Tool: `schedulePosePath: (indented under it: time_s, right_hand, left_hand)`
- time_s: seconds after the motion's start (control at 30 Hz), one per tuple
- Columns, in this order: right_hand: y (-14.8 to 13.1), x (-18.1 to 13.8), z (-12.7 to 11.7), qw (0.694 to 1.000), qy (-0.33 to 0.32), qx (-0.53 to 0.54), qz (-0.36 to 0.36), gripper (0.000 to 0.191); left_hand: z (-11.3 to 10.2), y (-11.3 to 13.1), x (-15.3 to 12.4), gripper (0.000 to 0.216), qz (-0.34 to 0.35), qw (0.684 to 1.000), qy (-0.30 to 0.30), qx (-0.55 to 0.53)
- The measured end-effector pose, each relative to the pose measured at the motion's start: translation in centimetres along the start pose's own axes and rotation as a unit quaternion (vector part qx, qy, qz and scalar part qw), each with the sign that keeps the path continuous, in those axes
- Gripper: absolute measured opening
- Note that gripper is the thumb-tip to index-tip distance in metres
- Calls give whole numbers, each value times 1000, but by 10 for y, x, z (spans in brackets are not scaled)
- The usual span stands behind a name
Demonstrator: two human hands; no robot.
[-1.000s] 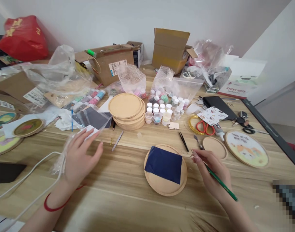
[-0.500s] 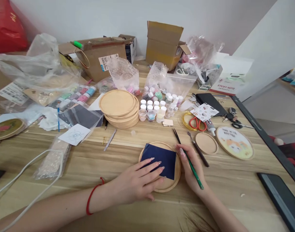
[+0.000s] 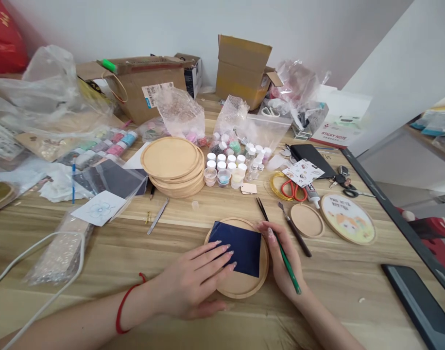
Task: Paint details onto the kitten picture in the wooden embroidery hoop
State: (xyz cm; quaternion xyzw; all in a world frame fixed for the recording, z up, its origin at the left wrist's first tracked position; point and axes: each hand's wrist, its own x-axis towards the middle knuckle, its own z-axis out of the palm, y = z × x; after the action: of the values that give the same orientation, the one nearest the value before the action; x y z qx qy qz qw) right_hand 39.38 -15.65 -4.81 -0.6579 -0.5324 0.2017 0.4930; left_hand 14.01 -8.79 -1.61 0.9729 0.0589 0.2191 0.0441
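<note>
A dark blue square sheet [image 3: 240, 248] lies over a round, rimmed wooden plate [image 3: 240, 288] in front of me. My left hand [image 3: 198, 277], a red string at its wrist, is open, with fingertips stretched over the sheet's left side. My right hand [image 3: 285, 260] is at the plate's right edge. Green tweezers [image 3: 288, 265] with two thin dark tips lie in it, tips pointing away from me. The exact finger grip is partly hidden. Right of that hand lies a dark-handled palette knife [image 3: 297, 231].
Stacked wooden plates [image 3: 171, 158] stand behind, beside white-lidded jars [image 3: 226, 163]. Silver tweezers [image 3: 158, 217] lie left. Rightward are a small wooden plate [image 3: 307, 219], red-handled scissors [image 3: 293, 190], a decorated round plate [image 3: 348, 218] and a phone-like black object [image 3: 415, 296]. A white cable [image 3: 82, 253] crosses the left.
My left hand has slid left over the blue sheet, uncovering more of it. The right hand keeps the tweezers in about the same place. The whole view has shifted slightly.
</note>
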Motion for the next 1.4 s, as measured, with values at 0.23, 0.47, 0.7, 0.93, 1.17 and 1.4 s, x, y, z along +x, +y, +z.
schedulePosePath:
  time_s: [0.23, 0.47, 0.7, 0.93, 1.17, 1.4]
  right_hand:
    - [9, -9, -16, 968, -97, -65, -221, 52]
    - [-4, -5, -21, 890, -273, -143, -336, 74]
    - [-5, -1, -13, 901, -246, -145, -327, 80]
    - [-6, 1, -14, 909, -241, -142, -309, 76]
    - [1, 1, -22, 953, -48, -188, -231, 69]
    - [5, 5, -20, 966, 34, -199, -161, 46]
  left_hand:
    - [-6, -16, -7, 61, -16, 1000, -6, 12]
    - [-4, -15, -9, 52, -10, 1000, 18, 19]
    - [-3, -16, -10, 53, -20, 999, 23, 14]
    - [4, -15, -14, 52, -28, 999, 24, -5]
    - [7, -15, -18, 63, -79, 996, 35, 35]
    - [8, -24, -11, 70, -153, 987, -3, 45]
